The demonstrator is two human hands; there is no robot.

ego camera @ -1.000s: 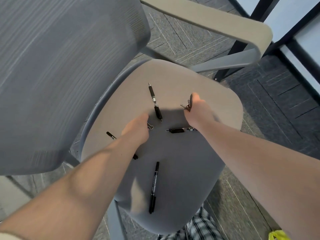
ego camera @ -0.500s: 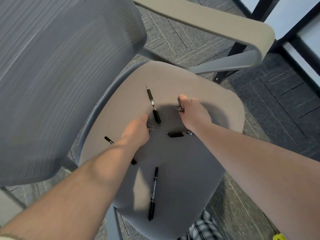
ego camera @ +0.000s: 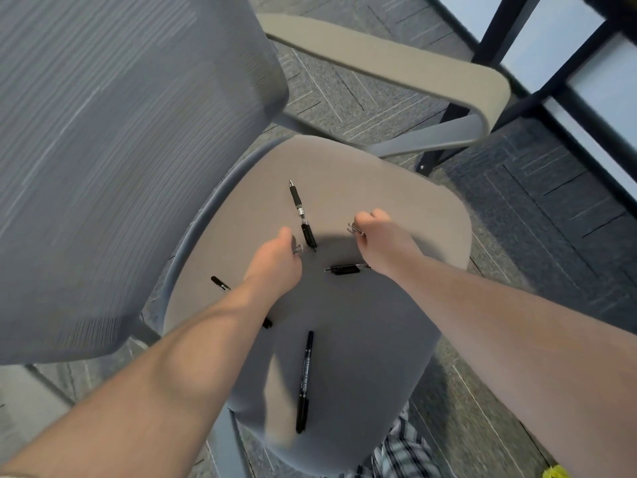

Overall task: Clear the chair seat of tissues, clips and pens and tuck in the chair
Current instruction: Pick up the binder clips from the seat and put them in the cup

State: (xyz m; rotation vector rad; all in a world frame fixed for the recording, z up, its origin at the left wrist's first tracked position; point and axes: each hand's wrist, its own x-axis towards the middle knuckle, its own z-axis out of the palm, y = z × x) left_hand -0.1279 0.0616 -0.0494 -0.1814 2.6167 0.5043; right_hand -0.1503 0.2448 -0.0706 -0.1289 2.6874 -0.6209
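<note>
1. Shifted slightly since half a second ago: right hand [ego camera: 382,236] now a touch farther toward the seat's right edge, fist curled tight around a metal clip [ego camera: 355,231] that pokes out at the thumb side; left hand [ego camera: 275,263] barely moved, fingers pinched together on a second small clip [ego camera: 298,249].
2. Both hands hovering over the middle of the chair seat [ego camera: 396,188], well apart from each other, forearms reaching in from the near edge.
3. Four pens left lying on the seat:
   - retractable pen [ego camera: 302,215] between the two hands, tip pointing toward the seat's back edge;
   - short black pen [ego camera: 346,269] just beside the right wrist, partly hidden under it;
   - long marker [ego camera: 304,381] near the seat's front edge, lying lengthwise, clear of both arms;
   - fourth pen [ego camera: 220,283] at the seat's left side, middle covered by the left forearm, only its two ends showing.
4. Cannot tell whether any tissue is on the seat; none seen in the uncovered part.
5. Around the seat: mesh backrest [ego camera: 120,150] rising at its left, tan armrest [ego camera: 396,67] arching over its far side, grey carpet [ego camera: 551,215] beyond its right edge, dark desk legs [ego camera: 489,39] past the armrest, plaid cloth [ego camera: 403,453] below the seat's front edge.
</note>
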